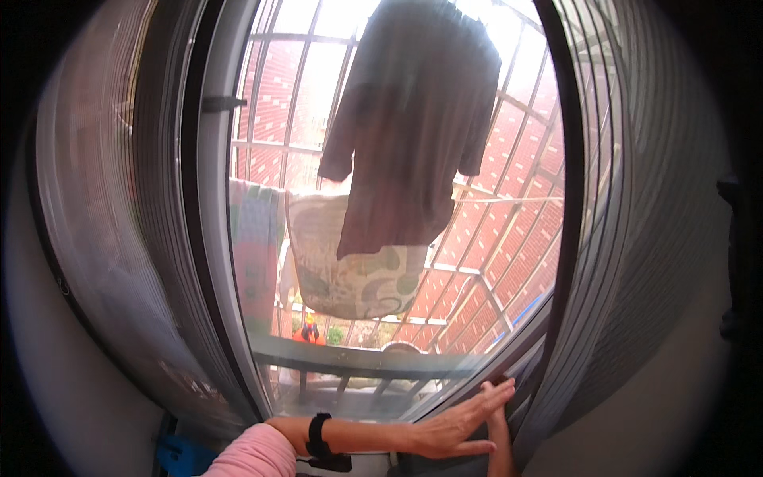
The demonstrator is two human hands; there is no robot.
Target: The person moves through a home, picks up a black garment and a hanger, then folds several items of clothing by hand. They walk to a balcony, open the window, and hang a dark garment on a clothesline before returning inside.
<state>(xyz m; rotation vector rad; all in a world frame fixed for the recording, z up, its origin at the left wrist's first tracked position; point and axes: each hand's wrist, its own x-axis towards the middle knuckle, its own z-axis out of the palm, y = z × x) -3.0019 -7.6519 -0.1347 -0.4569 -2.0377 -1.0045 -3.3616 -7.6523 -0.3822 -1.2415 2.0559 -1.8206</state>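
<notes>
My left hand (456, 426) reaches across from the lower left, with a black watch band on its wrist and a pink sleeve pushed up. Its fingers lie straight and its thumb is spread away. It overlaps my right hand (497, 411), which comes up from the bottom edge; most of its fingers are hidden. Both hands are by the lower right of the window, where the frame (483, 381) runs slantwise. Whether the right fingers grip the frame edge cannot be made out. Behind the glass hangs a dark long-sleeved garment (411, 137).
Sheer curtains hang at the left (89, 179) and the right (644, 197). Outside are a metal window grille (286, 101), a patterned cloth (381, 283), a striped cloth (256, 244) and a red brick wall (512, 238). A blue object (182, 456) sits at the lower left.
</notes>
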